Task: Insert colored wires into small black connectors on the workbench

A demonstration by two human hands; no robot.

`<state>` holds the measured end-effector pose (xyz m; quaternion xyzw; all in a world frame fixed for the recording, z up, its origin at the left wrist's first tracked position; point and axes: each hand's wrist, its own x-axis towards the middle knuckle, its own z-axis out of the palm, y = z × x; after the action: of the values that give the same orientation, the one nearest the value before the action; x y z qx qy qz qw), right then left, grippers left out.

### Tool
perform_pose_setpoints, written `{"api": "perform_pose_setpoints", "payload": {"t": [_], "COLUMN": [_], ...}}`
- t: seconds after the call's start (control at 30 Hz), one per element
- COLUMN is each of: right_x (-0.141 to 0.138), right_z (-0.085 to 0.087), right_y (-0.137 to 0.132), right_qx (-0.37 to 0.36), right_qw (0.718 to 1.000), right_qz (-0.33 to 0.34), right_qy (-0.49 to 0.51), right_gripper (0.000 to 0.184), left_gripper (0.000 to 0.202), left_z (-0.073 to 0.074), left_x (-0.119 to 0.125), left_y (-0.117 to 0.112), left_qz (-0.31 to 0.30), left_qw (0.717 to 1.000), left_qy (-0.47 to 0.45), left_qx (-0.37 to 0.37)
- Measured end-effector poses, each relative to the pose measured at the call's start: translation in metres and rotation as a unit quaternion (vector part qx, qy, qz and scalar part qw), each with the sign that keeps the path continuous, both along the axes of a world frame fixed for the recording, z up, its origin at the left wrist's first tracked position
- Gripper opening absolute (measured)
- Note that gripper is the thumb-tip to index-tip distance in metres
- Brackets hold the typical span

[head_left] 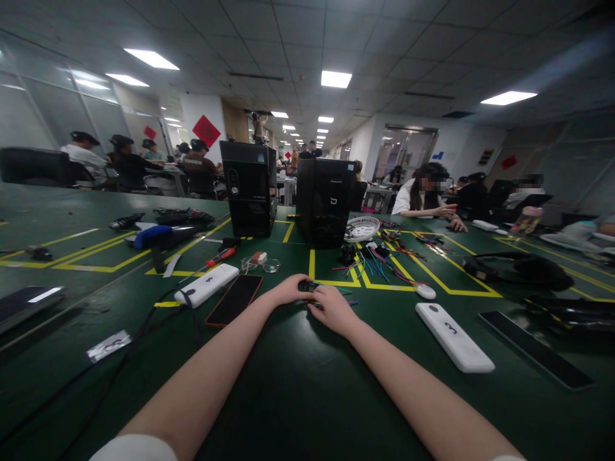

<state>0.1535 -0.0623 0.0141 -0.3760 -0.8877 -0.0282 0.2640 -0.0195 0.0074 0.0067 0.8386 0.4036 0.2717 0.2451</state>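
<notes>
My left hand [289, 289] and my right hand [333, 310] meet over the green table [288, 397], fingers closed around a small dark part [307, 287]. Coloured wires [344, 291], green, red and blue, stick out to the right of it. My fingers cover most of this part, so its exact kind is hard to make out. To the left of my left hand lies a dark phone with an orange edge [235, 299]. Beyond my hands, a bundle of loose coloured wires [377, 261] with black ends is spread on the table.
Two black computer towers [248, 192] stand ahead, near a white basket [362, 228]. White power banks [454, 336] lie on both sides. Eyeglasses [262, 264], a red screwdriver [221, 256], and a black cable [120, 365] are at left. A person [423, 195] sits across at right.
</notes>
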Motion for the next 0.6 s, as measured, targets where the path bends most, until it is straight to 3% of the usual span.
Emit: {"api": "perform_pose_setpoints", "payload": {"t": [0.17,0.3,0.43,0.6], "right_x": [0.002,-0.003,-0.011,-0.017], "right_z": [-0.003,-0.003,0.0,-0.003], "right_y": [0.016,0.035,0.047,0.052], "right_qx": [0.004,-0.044,-0.104,-0.107], "right_qw": [0.983,0.966,0.958,0.956], "right_qz": [-0.125,-0.202,-0.231,-0.237], "right_qy": [0.134,0.154,0.133,0.137], "right_gripper": [0.02,0.018,0.012,0.01], "left_gripper": [0.038,0.039,0.038,0.038], "left_z": [-0.003,-0.004,-0.003,-0.007], "left_x": [0.004,0.006,0.005,0.005], "left_y": [-0.002,-0.002,-0.001,0.002], "left_qz": [0.028,0.022,0.018,0.016], "left_qw": [1.0,1.0,1.0,1.0], "left_qy": [0.001,0.002,0.009,0.0], "left_qx": [0.012,0.017,0.015,0.016]}}
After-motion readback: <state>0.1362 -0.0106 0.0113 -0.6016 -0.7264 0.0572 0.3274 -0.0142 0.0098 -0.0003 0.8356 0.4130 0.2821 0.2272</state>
